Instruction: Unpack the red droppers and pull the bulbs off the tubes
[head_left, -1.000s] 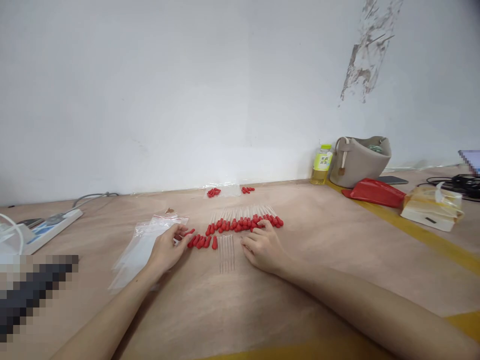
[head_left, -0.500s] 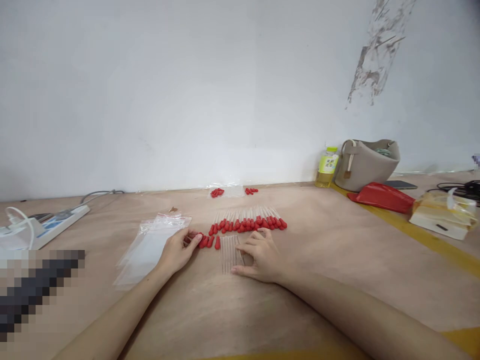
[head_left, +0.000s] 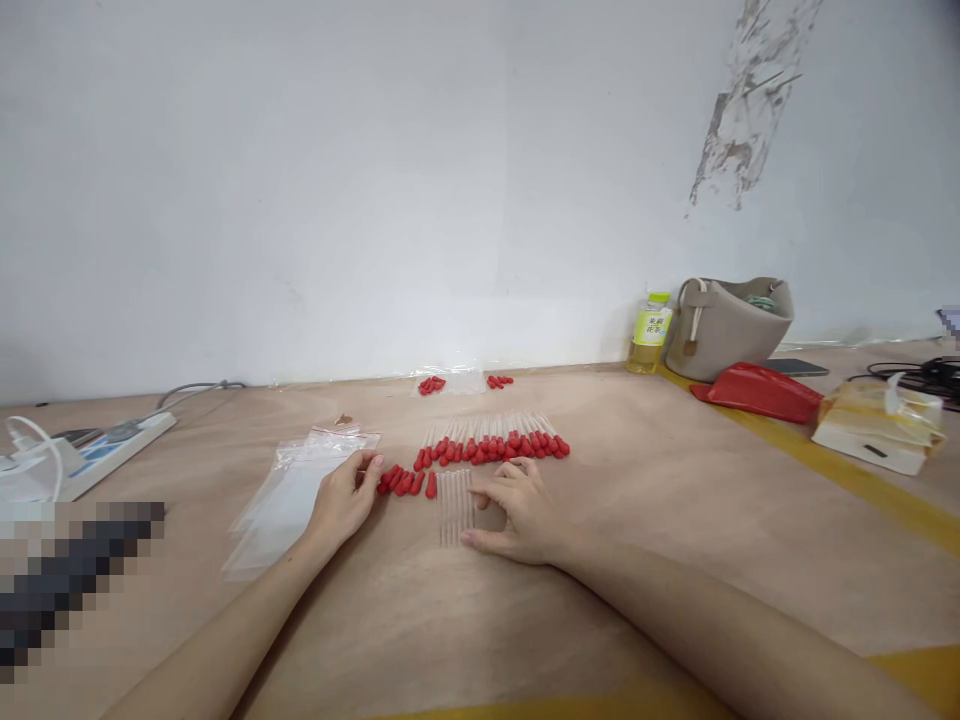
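Observation:
My left hand point(head_left: 346, 497) rests on the tabletop, thumb and fingers curved and slightly apart, its fingertips beside a small group of loose red rubber bulbs point(head_left: 403, 482). No bulb shows within its grasp. To the right of these bulbs lies a row of thin clear glass dropper tubes point(head_left: 454, 508), side by side and pointing away from me. My right hand point(head_left: 525, 515) lies at the row's right edge, thumb and forefinger spread, their tips touching or almost touching the tubes. Just beyond is a line of droppers with red bulbs point(head_left: 491, 448), their glass ends toward the wall.
Clear zip bags point(head_left: 300, 490) lie left of my left hand. Near the wall, more red bulbs point(head_left: 432, 385) sit on a clear plastic bag point(head_left: 466, 381). A power strip point(head_left: 124, 455) is far left. A drink bottle point(head_left: 650, 335), grey bag point(head_left: 731, 330) and red pouch point(head_left: 757, 393) stand right.
My left hand has drawn back leftward from the red bulbs, uncovering more of them. The right hand stays at the tubes; a slanted tube near its fingers no longer shows apart.

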